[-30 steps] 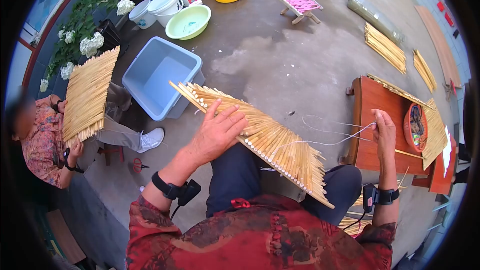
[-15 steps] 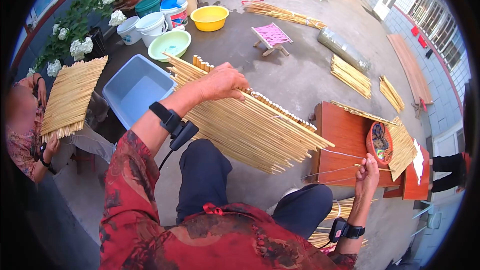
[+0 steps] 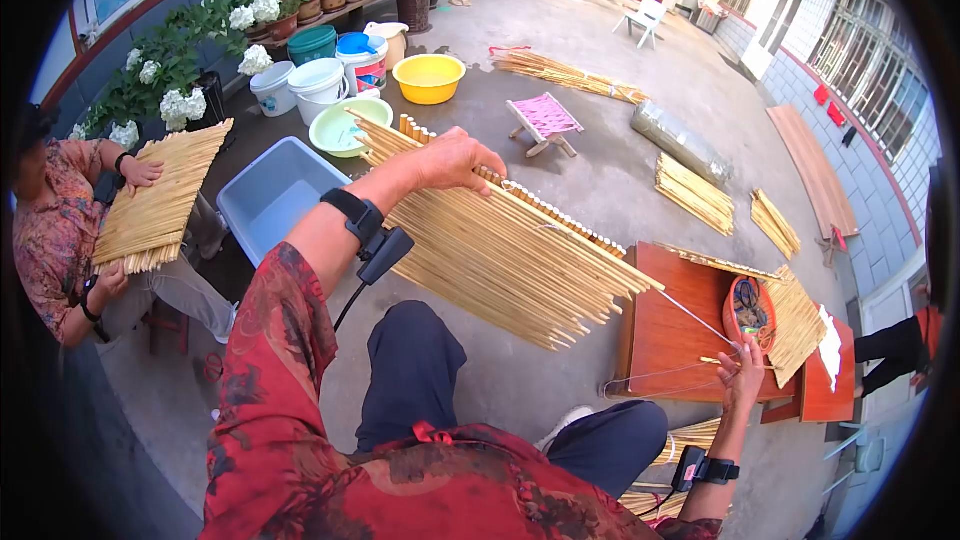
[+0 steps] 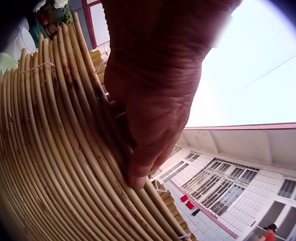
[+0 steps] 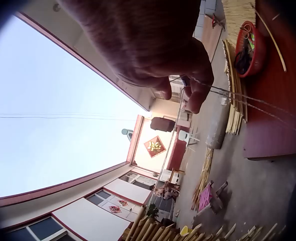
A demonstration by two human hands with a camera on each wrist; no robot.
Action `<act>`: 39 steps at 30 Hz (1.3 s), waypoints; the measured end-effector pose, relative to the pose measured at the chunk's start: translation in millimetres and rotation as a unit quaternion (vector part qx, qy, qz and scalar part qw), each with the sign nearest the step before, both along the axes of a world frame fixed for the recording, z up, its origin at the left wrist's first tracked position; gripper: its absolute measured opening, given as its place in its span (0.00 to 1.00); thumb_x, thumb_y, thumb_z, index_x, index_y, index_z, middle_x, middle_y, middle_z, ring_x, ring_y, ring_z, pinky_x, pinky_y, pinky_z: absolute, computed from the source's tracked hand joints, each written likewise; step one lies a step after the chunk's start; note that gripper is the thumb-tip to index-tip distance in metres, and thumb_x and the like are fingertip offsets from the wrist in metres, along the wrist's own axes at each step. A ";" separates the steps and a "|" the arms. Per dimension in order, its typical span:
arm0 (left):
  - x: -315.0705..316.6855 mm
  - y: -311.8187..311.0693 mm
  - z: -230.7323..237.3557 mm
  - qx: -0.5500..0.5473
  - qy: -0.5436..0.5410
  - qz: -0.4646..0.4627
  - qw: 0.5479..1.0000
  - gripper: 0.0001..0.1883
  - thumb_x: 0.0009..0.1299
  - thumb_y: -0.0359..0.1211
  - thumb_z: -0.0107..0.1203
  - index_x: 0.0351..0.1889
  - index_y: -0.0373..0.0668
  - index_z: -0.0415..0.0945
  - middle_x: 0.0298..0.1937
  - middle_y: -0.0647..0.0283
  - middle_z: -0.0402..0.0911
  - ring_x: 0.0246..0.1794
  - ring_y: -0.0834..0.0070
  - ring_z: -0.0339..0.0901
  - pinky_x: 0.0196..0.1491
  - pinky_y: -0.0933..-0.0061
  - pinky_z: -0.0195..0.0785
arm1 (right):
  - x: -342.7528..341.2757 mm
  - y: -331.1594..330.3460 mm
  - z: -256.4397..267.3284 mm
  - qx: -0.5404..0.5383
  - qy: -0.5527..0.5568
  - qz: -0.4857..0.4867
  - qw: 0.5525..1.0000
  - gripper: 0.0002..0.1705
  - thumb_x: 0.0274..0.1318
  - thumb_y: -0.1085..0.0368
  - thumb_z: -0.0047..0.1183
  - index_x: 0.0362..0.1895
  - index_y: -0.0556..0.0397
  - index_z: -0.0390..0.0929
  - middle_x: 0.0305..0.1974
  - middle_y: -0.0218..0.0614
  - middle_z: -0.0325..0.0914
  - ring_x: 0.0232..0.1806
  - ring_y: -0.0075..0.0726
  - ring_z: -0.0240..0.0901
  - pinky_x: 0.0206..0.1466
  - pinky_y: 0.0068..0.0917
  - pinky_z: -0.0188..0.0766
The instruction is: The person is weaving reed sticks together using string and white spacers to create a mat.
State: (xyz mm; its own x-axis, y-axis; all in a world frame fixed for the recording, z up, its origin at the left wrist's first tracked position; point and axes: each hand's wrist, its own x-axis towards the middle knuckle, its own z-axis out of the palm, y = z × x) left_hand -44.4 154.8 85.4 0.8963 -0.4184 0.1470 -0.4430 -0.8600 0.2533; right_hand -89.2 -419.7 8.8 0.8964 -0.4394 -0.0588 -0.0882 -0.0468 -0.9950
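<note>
A mat of straight yellow plant stalks (image 3: 490,260), tied with thread, hangs slanted above the person's knees. My left hand (image 3: 455,160) grips its upper edge; in the left wrist view the thumb or a finger (image 4: 138,173) presses on the outer stalks. From the mat's right corner a white thread (image 3: 697,313) runs taut to my right hand (image 3: 740,377). That hand holds the thread with bent fingers, and in the right wrist view strands (image 5: 250,100) pass across them. A loose loop of thread trails over the red-brown table (image 3: 665,325).
A red basket (image 3: 750,310) of small tools and another stalk mat (image 3: 797,315) lie on the table. At left, a seated person (image 3: 60,230) holds a similar mat (image 3: 165,195). A blue tub (image 3: 280,190), a pink-topped stool (image 3: 545,122) and stalk bundles (image 3: 693,195) stand or lie around.
The mat has been turned, its cut ends now along the upper edge. My left hand went from lying flat on it to gripping that edge. My right hand moved lower, drawing the thread taut.
</note>
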 end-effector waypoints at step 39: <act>-23.3 -24.0 -66.1 -0.043 0.000 -0.100 0.994 0.14 0.58 0.37 0.64 0.43 0.49 0.79 0.35 0.69 0.78 0.43 0.71 0.73 0.56 0.66 0.54 | 21.0 153.4 77.8 -0.248 -0.027 0.380 0.891 0.13 0.54 0.65 0.60 0.44 0.51 0.77 0.24 0.18 0.65 0.22 0.13 0.54 0.24 0.15 0.53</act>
State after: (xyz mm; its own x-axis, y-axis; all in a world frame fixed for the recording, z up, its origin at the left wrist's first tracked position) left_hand -67.6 130.8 19.3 0.7969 -0.5736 0.1897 -0.6023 -0.7300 0.3230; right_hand -68.2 -266.3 86.6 0.9420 0.3347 0.0256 0.2031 -0.5077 -0.8373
